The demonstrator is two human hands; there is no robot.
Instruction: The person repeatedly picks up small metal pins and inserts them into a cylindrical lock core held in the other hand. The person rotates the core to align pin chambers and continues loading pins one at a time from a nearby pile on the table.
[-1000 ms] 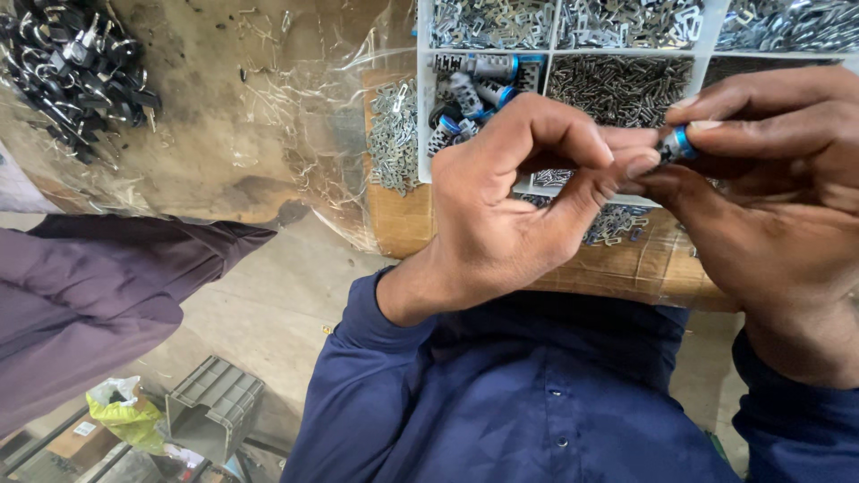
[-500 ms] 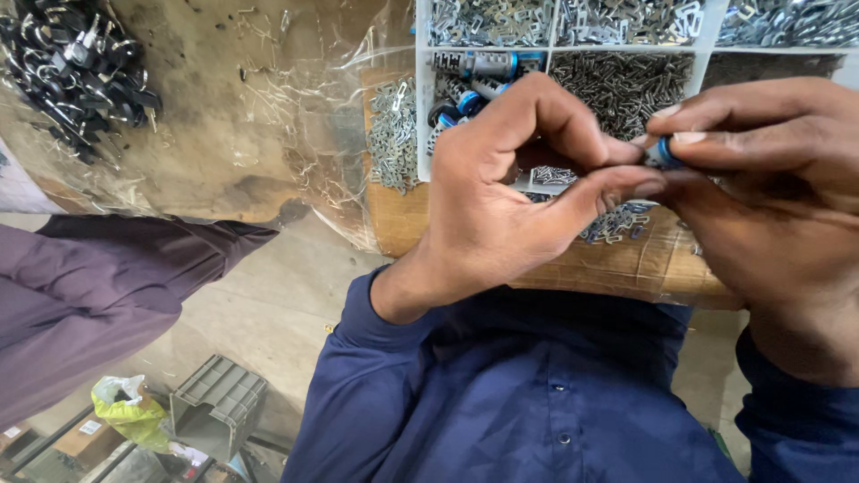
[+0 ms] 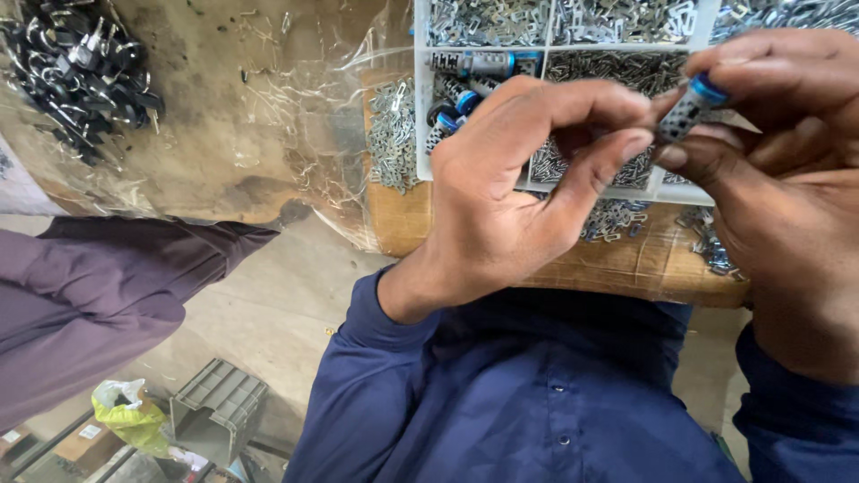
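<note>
My right hand (image 3: 787, 206) pinches a small perforated metal cylinder with a blue end (image 3: 687, 107) between thumb and fingers, holding it tilted above the white compartment tray (image 3: 420, 134). My left hand (image 3: 519, 197) is curled beside it, thumb and forefinger tips drawn together right at the cylinder's lower end. Whether they hold a small part is hidden. Several more blue-ended cylinders (image 3: 465, 85) lie in a tray compartment behind my left hand.
The tray's other compartments hold small silver metal pieces (image 3: 617, 22). It rests on a brown cardboard box (image 3: 626, 264). A heap of black parts (image 3: 80, 67) lies at top left under clear plastic. Another person's purple sleeve (image 3: 89, 304) is at left. A grey crate (image 3: 215, 411) sits below.
Both hands have shifted slightly. The cylinder is now tilted up and more exposed in my right fingers, and my left fingertips have slid off toward its lower end.
</note>
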